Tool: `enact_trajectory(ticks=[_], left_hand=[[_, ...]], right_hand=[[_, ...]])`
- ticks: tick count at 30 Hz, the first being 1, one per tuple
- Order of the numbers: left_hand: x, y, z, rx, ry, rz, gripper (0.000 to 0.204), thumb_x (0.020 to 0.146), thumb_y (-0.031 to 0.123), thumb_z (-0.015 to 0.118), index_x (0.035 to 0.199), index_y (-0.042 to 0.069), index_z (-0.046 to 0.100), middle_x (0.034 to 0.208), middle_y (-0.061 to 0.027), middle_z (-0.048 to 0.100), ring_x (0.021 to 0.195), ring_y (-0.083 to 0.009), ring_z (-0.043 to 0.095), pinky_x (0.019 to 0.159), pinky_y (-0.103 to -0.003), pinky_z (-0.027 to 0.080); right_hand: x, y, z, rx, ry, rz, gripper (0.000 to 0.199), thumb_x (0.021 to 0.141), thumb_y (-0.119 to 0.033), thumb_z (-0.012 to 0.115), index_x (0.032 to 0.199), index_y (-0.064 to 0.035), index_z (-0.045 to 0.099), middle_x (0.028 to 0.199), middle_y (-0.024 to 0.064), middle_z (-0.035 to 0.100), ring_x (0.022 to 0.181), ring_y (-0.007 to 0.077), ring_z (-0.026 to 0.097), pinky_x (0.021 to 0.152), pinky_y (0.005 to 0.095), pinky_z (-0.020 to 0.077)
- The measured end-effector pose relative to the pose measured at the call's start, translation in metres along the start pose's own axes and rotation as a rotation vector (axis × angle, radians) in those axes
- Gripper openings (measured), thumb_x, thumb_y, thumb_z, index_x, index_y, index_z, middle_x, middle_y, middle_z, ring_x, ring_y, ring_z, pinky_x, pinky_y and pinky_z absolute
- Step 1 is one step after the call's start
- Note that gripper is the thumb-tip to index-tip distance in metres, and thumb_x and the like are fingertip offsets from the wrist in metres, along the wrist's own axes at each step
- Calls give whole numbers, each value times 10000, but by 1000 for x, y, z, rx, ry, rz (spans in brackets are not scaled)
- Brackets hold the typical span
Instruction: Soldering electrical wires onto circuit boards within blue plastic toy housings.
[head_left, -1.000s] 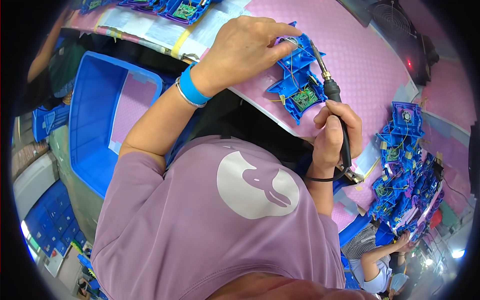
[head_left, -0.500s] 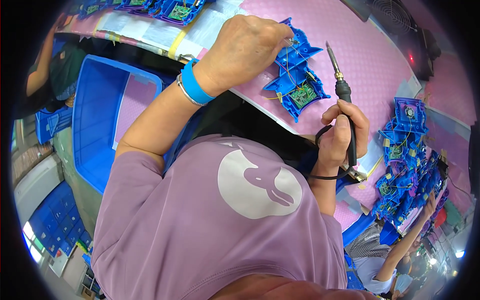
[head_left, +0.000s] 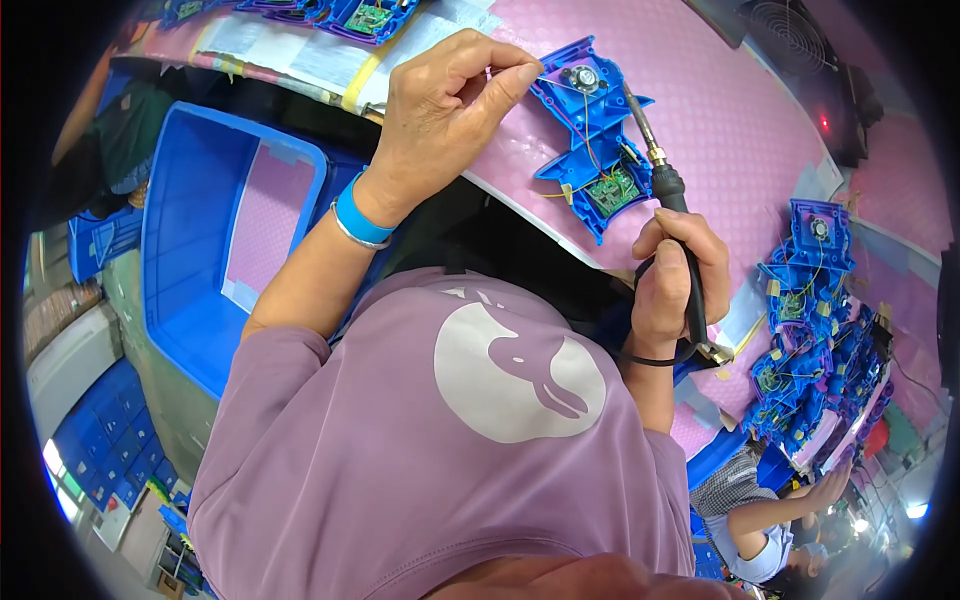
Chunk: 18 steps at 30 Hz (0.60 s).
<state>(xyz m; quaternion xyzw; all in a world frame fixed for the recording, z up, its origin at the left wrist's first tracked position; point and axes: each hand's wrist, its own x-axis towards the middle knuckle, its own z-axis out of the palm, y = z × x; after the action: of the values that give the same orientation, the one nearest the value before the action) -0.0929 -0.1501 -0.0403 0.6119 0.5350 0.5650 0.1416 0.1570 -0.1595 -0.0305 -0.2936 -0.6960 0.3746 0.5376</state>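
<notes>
On the pink mat lies a blue plastic housing half with a round speaker at its far end. A green circuit board sits at its near end, with thin wires running between the two. My left hand is at the housing's far left corner, thumb and forefinger pinched on what looks like a thin wire leading toward the speaker. My right hand grips a soldering iron by its black handle. The iron's tip points up beside the speaker, over the housing's right side; whether it touches is unclear.
Several similar blue housings are piled at the right, and more lie at the far left. A blue bin stands left of the table. A fan is at the back right. Other people are at both sides.
My left hand has drawn back left from over the housing, uncovering the speaker. The soldering iron has shifted slightly left, bringing its tip to the housing's right side.
</notes>
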Motion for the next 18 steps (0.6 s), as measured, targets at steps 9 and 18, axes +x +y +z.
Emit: enact_trajectory(ticks=[9,18], left_hand=[[-13,-4,-2,121,25,-10,76,911,43,750,976,5,746,835,-52,674,681,-104,616,599,-230,485],[-14,-9,-1,201,10,64,87,898,28,752,983,6,754,844,-62,691,688,-112,635,576,-223,474]], right_hand=[[8,-6,14,-92,-93,79,255,908,-104,589,1081,65,668,719,100,635,631,142,583,597,281,472],[11,-4,18,-117,-90,137,247,911,-110,590,1071,58,674,710,94,640,621,131,585,588,271,471]])
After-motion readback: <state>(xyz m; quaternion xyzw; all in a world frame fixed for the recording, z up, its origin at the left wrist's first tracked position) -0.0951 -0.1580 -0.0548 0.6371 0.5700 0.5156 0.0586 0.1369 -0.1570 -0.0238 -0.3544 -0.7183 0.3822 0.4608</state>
